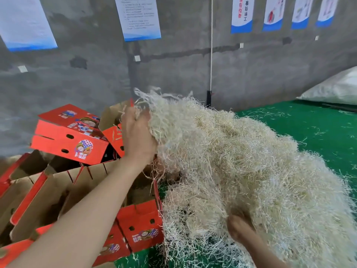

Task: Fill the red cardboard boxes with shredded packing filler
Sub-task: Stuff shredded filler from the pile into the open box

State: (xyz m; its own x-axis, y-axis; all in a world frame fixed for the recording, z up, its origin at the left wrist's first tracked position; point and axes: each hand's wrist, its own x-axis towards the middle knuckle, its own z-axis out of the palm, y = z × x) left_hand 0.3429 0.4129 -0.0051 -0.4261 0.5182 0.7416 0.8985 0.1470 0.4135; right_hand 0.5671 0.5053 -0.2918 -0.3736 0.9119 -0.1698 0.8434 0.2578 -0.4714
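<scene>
Littering green mat [309,120] — stray filler [319,133]; grey concrete wall [183,70], posters [138,16].

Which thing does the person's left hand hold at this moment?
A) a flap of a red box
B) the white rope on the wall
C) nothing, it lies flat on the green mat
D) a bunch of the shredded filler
D: the left hand grips the top of the shredded filler, its fingers curled into the strands, above the red boxes.
</scene>
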